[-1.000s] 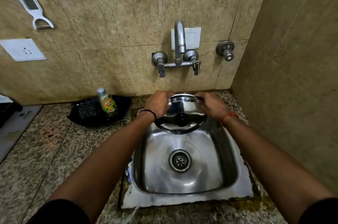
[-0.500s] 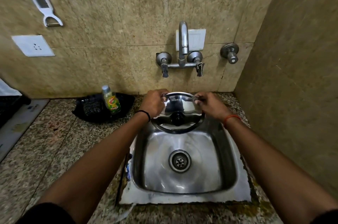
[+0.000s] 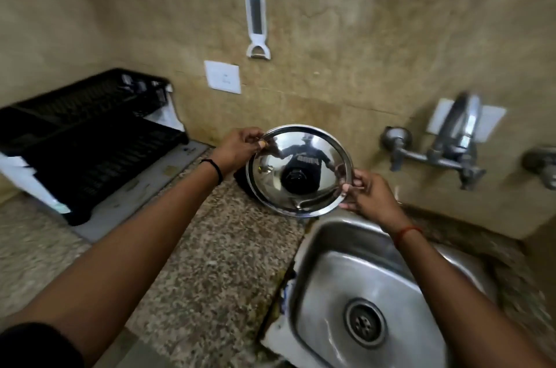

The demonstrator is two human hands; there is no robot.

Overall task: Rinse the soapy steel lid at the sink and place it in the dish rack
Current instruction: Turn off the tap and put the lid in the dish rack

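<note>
The round steel lid (image 3: 301, 169), shiny with a black knob at its middle, is held tilted in the air over the granite counter, just left of the sink (image 3: 331, 283). My left hand (image 3: 240, 148) pinches its upper left rim. My right hand (image 3: 370, 199) grips its right rim. The black dish rack (image 3: 90, 139) stands on the counter at the far left, well apart from the lid. No soap shows on the lid's face.
A steel tap (image 3: 457, 139) with two valve handles juts from the wall at right, no water running. A white peeler (image 3: 257, 21) and a white socket (image 3: 222, 76) are on the tiled wall. Speckled granite counter (image 3: 210, 247) lies between rack and sink.
Both hands have carried the lid left, from over the sink's back edge to above the counter. The view has swung left, bringing the dish rack into sight.
</note>
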